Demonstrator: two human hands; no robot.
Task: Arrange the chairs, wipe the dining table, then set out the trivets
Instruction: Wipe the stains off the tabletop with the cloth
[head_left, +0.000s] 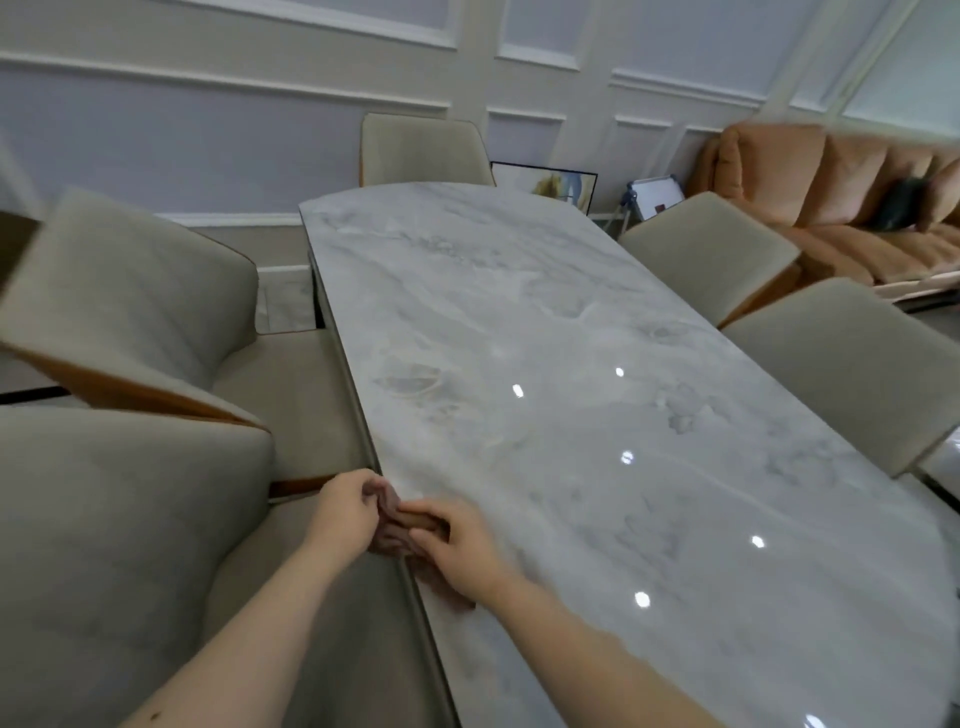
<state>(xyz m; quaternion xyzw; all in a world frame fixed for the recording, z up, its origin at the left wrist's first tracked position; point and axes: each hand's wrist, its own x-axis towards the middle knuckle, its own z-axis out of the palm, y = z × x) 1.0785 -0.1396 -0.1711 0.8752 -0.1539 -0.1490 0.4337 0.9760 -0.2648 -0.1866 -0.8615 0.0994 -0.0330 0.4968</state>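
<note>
low in the frame, left of the middle, a brown cloth (390, 525) lies bunched on the edge of the table (545, 364) (a shiny marble one). the left hand (345, 506) and right hand (457, 540) both pinch it with curled fingers.

One long oval dining table with a glossy white-grey marble top (545, 364) serves as the landmark; five beige upholstered dining chairs stand around it: two along its left edge, the near one (104, 545) and the one beyond it (135, 296); one at its far end (423, 148); two along its right edge, the farther (711, 249) and the nearer (852, 364); one crumpled brown wiping cloth (392, 525) lies at the table's near left edge; two bare hands meet on that cloth, one left hand (345, 506) and one right hand (460, 545); one tan leather sofa (831, 208), one framed picture (550, 182) and one small whiteboard (655, 196) sit beyond the table's far right side.
</note>
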